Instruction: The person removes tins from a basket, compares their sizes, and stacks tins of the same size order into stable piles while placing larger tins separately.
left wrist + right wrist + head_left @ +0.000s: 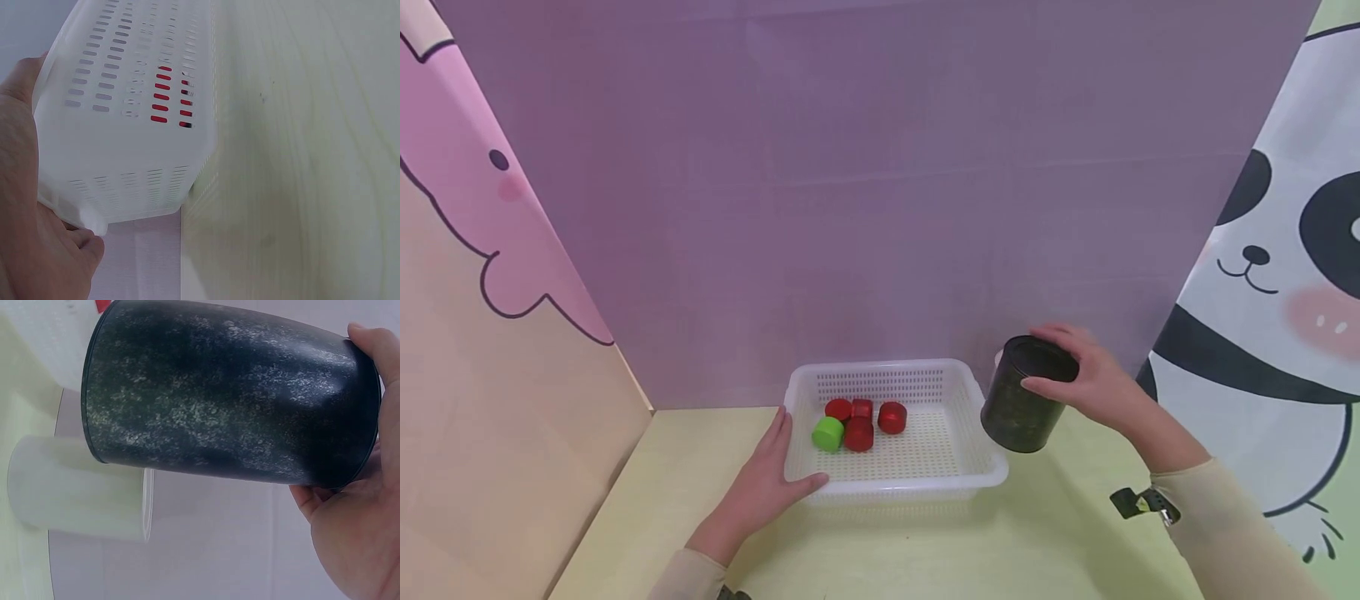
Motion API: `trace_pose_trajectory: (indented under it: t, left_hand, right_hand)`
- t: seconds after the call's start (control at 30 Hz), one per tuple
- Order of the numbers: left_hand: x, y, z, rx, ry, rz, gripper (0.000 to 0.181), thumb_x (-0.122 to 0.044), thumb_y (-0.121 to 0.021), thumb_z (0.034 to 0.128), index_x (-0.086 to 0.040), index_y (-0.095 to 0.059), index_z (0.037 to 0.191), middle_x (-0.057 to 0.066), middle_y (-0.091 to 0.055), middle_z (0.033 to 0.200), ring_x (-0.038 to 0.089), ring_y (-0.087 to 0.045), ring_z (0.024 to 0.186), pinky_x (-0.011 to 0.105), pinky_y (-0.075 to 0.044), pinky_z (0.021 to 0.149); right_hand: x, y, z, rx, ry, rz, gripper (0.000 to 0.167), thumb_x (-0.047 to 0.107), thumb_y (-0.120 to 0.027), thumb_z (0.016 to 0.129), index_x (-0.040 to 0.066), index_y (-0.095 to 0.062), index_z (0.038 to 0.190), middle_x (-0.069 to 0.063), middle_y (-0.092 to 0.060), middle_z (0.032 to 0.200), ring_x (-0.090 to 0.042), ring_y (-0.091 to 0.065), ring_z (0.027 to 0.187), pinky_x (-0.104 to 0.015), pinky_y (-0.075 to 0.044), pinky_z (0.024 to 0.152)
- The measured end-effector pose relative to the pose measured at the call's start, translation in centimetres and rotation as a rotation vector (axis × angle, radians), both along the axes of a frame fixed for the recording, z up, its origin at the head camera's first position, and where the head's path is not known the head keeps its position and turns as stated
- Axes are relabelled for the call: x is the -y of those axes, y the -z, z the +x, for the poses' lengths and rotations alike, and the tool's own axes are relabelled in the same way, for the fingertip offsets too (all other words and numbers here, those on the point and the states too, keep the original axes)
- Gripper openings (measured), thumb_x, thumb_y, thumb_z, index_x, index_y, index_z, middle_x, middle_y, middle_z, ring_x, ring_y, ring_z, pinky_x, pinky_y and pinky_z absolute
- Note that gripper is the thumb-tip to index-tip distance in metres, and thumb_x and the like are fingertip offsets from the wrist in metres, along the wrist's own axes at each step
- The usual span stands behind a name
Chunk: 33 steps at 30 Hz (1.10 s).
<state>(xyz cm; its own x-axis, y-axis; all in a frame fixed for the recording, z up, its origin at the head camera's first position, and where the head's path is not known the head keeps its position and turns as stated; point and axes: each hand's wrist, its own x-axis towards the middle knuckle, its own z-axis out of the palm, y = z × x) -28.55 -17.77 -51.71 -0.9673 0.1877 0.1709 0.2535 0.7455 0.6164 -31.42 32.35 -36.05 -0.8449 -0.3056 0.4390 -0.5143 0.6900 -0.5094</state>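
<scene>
A white perforated basket (917,482) holds several red pieces (892,417) and one green piece (827,434) in its left half. My left hand (760,483) is at the basket's left end, thumb on the front rim and fingers along the left side; the left wrist view shows the hand (37,206) round the rim. My right hand (1093,383) grips a dark cylindrical can (1024,404) near its top, thumb in front and fingers behind. The can is tilted, just right of the basket. In the right wrist view the can (231,394) hides part of the fingers.
A white cylinder (81,487) stands behind the can, mostly hidden in the head view. The pale table (880,558) meets a purple backdrop (880,208) behind the basket. Side panels with a pink figure (475,167) and a panda (1285,333) flank the table.
</scene>
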Motion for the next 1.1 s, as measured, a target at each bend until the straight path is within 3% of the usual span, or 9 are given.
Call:
trace_pose_trajectory:
  t: [0.13, 0.43, 0.7, 0.97, 1.1]
  left_hand:
    - [0.0, 0.1, 0.0, -0.002, -0.001, -0.008, 0.129, -0.074, -0.078, 0.0909, -0.004, -0.011, 0.177, 0.011, -0.004, 0.186, 0.038, -0.015, 0.170, 0.059, -0.029, 0.131]
    - [0.0, 0.1, -0.1, -0.012, -0.001, -0.010, 0.124, -0.062, -0.083, 0.0938, -0.003, -0.011, 0.176, 0.011, -0.005, 0.186, 0.037, -0.015, 0.170, 0.059, -0.028, 0.132]
    - [0.0, 0.5, -0.2, -0.018, -0.006, -0.008, 0.123, -0.060, -0.083, 0.0940, -0.003, -0.011, 0.176, 0.011, -0.005, 0.186, 0.037, -0.014, 0.170, 0.059, -0.027, 0.132]
    - [0.0, 0.4, -0.2, -0.015, -0.009, -0.002, 0.124, -0.061, -0.083, 0.0939, -0.003, -0.011, 0.176, 0.011, -0.004, 0.186, 0.037, -0.014, 0.170, 0.059, -0.027, 0.132]
    - [0.0, 0.3, -0.1, -0.030, -0.005, 0.000, 0.124, -0.062, -0.083, 0.0937, -0.001, -0.013, 0.176, 0.015, -0.007, 0.186, 0.040, -0.017, 0.169, 0.061, -0.029, 0.131]
  right_hand:
    - [-0.9, 0.2, -0.1, -0.028, 0.026, 0.040, 0.077, 0.030, -0.092, 0.092, 0.006, -0.059, 0.157, -0.019, -0.051, 0.156, -0.042, -0.047, 0.139, -0.067, -0.049, 0.100]
    - [-3.0, 0.8, -0.5, -0.052, 0.069, 0.053, 0.078, 0.028, -0.094, 0.090, 0.002, -0.060, 0.154, -0.022, -0.053, 0.154, -0.046, -0.046, 0.139, -0.072, -0.048, 0.101]
    - [-4.6, 0.8, -1.0, -0.059, 0.099, 0.059, 0.076, 0.027, -0.095, 0.089, -0.001, -0.061, 0.151, -0.024, -0.055, 0.150, -0.047, -0.044, 0.138, -0.067, -0.042, 0.102]
    - [-6.3, 0.9, -1.6, -0.020, 0.176, 0.101, 0.083, 0.038, -0.090, 0.093, -0.004, -0.055, 0.154, -0.030, -0.048, 0.156, -0.053, -0.037, 0.145, -0.082, -0.040, 0.107]
    - [-7.2, 1.2, -2.1, -0.021, 0.205, 0.100, 0.085, 0.040, -0.090, 0.093, -0.006, -0.054, 0.154, -0.033, -0.047, 0.156, -0.056, -0.035, 0.146, -0.083, -0.038, 0.108]
